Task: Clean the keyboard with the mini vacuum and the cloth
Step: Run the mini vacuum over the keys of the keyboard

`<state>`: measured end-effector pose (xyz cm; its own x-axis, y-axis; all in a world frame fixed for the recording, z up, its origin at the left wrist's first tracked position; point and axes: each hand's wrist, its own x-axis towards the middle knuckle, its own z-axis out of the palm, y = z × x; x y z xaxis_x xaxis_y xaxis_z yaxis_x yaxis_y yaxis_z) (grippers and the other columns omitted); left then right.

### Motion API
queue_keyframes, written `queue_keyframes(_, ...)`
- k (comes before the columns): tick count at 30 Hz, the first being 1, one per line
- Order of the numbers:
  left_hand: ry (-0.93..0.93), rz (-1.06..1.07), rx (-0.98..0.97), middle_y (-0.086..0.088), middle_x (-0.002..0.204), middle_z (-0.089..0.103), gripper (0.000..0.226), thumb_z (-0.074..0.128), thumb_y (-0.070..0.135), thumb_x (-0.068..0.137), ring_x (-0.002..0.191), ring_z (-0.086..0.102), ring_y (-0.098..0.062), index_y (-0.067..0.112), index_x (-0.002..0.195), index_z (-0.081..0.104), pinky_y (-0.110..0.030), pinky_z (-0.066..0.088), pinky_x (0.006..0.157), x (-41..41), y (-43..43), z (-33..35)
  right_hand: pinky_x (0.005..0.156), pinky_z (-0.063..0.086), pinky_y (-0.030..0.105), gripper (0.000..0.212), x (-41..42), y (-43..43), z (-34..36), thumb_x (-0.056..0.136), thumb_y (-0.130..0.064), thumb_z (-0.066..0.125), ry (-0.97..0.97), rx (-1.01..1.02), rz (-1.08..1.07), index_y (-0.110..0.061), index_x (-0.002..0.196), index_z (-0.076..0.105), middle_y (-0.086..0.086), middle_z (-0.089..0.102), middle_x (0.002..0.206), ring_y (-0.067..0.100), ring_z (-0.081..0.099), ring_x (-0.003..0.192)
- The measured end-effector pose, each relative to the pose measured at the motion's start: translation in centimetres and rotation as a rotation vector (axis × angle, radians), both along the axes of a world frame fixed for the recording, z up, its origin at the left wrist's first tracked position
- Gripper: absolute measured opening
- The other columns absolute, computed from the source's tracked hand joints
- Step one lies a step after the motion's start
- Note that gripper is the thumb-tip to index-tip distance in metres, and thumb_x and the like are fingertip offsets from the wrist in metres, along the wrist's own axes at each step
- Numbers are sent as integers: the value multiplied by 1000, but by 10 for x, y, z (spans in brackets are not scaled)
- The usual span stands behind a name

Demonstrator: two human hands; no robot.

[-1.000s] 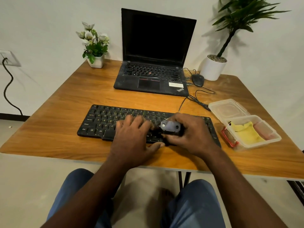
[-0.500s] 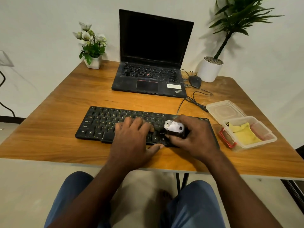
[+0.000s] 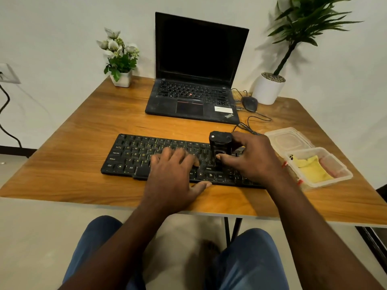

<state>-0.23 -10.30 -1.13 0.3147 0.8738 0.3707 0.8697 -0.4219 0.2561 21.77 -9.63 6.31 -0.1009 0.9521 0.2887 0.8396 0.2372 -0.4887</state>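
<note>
Once tipped flat, mini vacuum upright.

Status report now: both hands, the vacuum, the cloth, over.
Left hand flat on keyboard, holding nothing. Right hand grips vacuum, upright on the right-side keys. Cloth in open box. Nothing in the way.

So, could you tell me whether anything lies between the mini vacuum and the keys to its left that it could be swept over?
Yes: the left hand rests flat on the keyboard, directly left of the mini vacuum gripped by the right hand. It covers the middle keys.
</note>
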Motion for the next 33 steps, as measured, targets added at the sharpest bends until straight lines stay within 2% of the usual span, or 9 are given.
queue_keyframes(5,0,-6,0,7,117,55,65,44,83,78,111,45,-18,34,118,61,-45,40,93,-1,1,1,69,56,18,43,10,10,15,78,-27,89,43,-251,156,-29,118,74,-13,75,99,2,70,88)
queue_keyframes(8,-3,-13,2,8,116,55,64,44,83,78,111,44,-18,35,117,60,-44,39,93,-1,1,0,67,52,16,41,13,16,17,77,-29,89,37,-231,147,-31,115,73,-14,74,96,-1,69,84)
queue_keyframes(10,-6,-11,7,8,115,55,63,45,83,77,110,44,-18,35,116,60,-44,39,92,-1,1,-1,69,50,15,47,10,19,15,77,-31,89,10,-185,123,-30,121,72,-14,73,100,-2,67,88)
queue_keyframes(14,1,-4,6,8,116,55,64,45,83,77,111,44,-18,35,117,60,-43,38,92,-1,2,-1,65,53,16,36,13,24,16,77,-28,90,44,-298,161,-29,110,74,-12,76,92,1,71,81)
queue_keyframes(17,5,-7,-5,8,118,55,66,43,83,77,112,44,-17,35,119,60,-43,38,92,-1,2,-1,69,56,20,44,11,26,14,77,-31,89,45,-246,135,-25,118,74,-12,76,99,1,71,86)
queue_keyframes(21,4,-6,-8,7,119,55,69,40,84,77,113,44,-18,35,120,60,-44,39,93,-1,1,1,66,57,19,35,10,27,16,77,-27,90,49,-313,186,-28,109,74,-11,76,93,0,72,82)
queue_keyframes(25,6,-9,-10,7,119,55,69,40,85,77,113,43,-18,35,120,60,-44,39,94,-2,1,0,68,57,24,40,10,28,16,77,-31,89,31,-279,166,-24,113,75,-10,77,94,2,71,82)
queue_keyframes(29,13,-5,-17,7,120,54,70,38,86,77,114,43,-17,35,121,59,-43,38,94,-2,1,1,68,58,26,33,12,26,13,77,-31,90,54,-278,147,-27,106,75,-9,77,90,4,72,79)
queue_keyframes(33,8,-7,-16,8,120,54,69,40,86,78,114,42,-17,36,121,58,-43,37,95,-2,1,1,67,57,21,35,22,22,18,77,-26,90,25,-340,161,-29,107,73,-9,76,93,3,73,81)
